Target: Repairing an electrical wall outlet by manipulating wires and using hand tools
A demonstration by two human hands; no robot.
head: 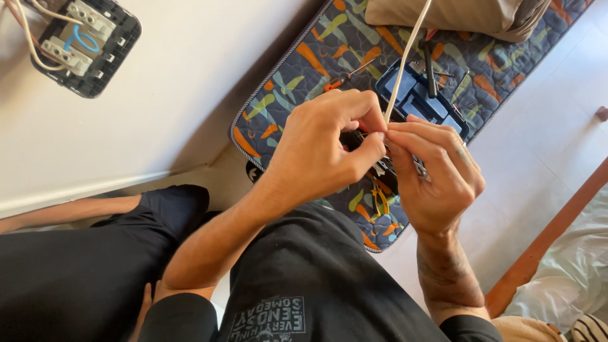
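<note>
My left hand [323, 149] and my right hand [437, 174] meet in the middle of the view, fingertips pinched together on the end of a white cable [405, 57]. The cable runs up and away toward the top edge. My right hand also seems to grip a small metal tool [419, 167], mostly hidden by the fingers. Both hands hover above a quilted dark-blue mat [304, 82] with orange and green patterns.
An open black wall switch box [82, 41] with white modules and loose wires sits on the white wall at the top left. On the mat lie an orange-handled screwdriver [345, 76], a dark blue tool tray [418, 98] and pliers [380, 201]. A wooden bed edge [551, 244] is at the right.
</note>
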